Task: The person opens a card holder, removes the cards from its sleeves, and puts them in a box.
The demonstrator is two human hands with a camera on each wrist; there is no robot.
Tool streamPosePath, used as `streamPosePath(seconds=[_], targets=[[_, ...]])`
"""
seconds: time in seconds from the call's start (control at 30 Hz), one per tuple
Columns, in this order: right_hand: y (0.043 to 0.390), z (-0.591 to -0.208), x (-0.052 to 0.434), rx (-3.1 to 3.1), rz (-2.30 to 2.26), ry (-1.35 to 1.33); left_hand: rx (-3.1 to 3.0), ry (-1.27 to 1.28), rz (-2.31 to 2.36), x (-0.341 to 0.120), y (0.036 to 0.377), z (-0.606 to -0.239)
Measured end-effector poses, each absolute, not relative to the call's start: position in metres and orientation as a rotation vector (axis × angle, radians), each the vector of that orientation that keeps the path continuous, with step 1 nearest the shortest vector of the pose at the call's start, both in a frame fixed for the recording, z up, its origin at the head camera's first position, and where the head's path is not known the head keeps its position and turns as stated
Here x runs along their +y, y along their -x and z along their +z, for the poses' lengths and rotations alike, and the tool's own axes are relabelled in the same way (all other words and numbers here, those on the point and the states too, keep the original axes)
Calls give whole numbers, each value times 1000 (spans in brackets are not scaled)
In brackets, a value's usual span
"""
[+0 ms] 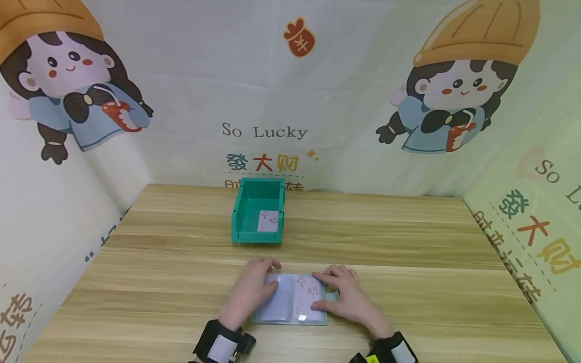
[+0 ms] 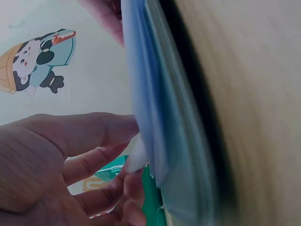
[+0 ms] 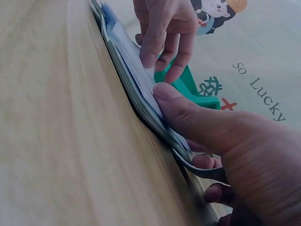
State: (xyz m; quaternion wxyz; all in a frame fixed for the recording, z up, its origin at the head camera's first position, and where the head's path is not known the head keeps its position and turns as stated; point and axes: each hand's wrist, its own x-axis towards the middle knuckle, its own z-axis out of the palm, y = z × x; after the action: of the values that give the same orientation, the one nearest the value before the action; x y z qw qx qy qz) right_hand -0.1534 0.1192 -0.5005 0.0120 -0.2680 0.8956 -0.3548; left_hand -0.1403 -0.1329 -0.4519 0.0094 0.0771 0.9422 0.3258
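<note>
An opened card album [image 1: 292,321] with clear sleeves lies flat on the table. Its right pocket holds a pale pink printed card [image 1: 307,297]; the left page [image 1: 278,302] looks bluish and cloudy. My left hand [image 1: 249,290] rests its thumb on the left page, and its other fingers bend loosely past the top edge. At the right edge, my right hand [image 1: 347,297] grips the album, thumb on the page and forefinger at the top corner. A strap [image 3: 207,173] sticks out by its fingers. Whether the left fingertips touch a sleeve is unclear.
Beyond the album stands a green bin [image 1: 257,237] with a similar pink card [image 1: 268,221] inside. The wooden table [image 1: 408,242] meets a printed cloth backdrop [image 1: 345,101] at its back and sides. Black camera straps [image 1: 218,343] circle both wrists.
</note>
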Motion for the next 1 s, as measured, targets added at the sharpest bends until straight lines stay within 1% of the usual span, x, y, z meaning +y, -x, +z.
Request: streamPosePath(seconds=[0.17,0.37,0.77,1.0], targets=[[155,-500,120,2786,-1090,807,2963,-345,928,-125,137,-451],[155,-504,116,2826,-1082,766,2832,-434,1078,-123,138,-458],[155,-505,112,2880,-1078,731,2722,-376,1187,-120,141,-461],[154,-506,112,2910,-1068,738,2683,-269,1273,-118,140,-462]])
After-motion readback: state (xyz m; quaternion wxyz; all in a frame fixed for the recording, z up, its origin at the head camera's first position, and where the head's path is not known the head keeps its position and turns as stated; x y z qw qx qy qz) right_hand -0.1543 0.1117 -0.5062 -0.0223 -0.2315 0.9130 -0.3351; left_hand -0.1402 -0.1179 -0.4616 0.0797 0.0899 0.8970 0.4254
